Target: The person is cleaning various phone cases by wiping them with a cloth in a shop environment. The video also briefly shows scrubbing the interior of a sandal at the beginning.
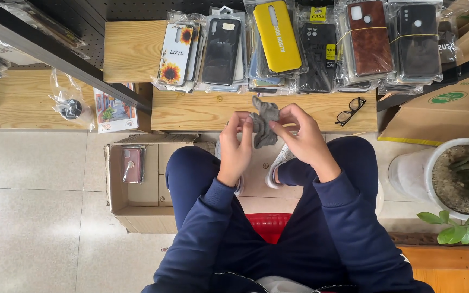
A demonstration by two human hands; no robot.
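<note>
- Fingers of both hands pinch one grey cloth (264, 126); left hand (235, 145) grips its left edge near the middle, right hand (299, 134) grips the upper right part.
- Cloth hangs bunched between the two hands, long axis roughly up-down in the view, one end poking up above the fingertips, the other drooping below them.
- Both hands touch it, so neither is nearer; the right hand's fingers reach further over the top.
- Hands are held over the knees, above the near edge of the wooden shelf (202, 111).
- Just beyond the cloth, on the shelf: a row of phone cases in clear bags — a sunflower case (173, 54), a black case (221, 51), a yellow case (277, 35), a brown case (370, 38).
- Black glasses (351, 111) lie on the shelf, to the right of the hands, apart from them.
- Open cardboard box (116, 179) sits on the floor by the left knee, with a pink case (132, 164) inside.
- White plant pot (416, 173) stands well to the right.
- Nothing lies between fingers and cloth.
</note>
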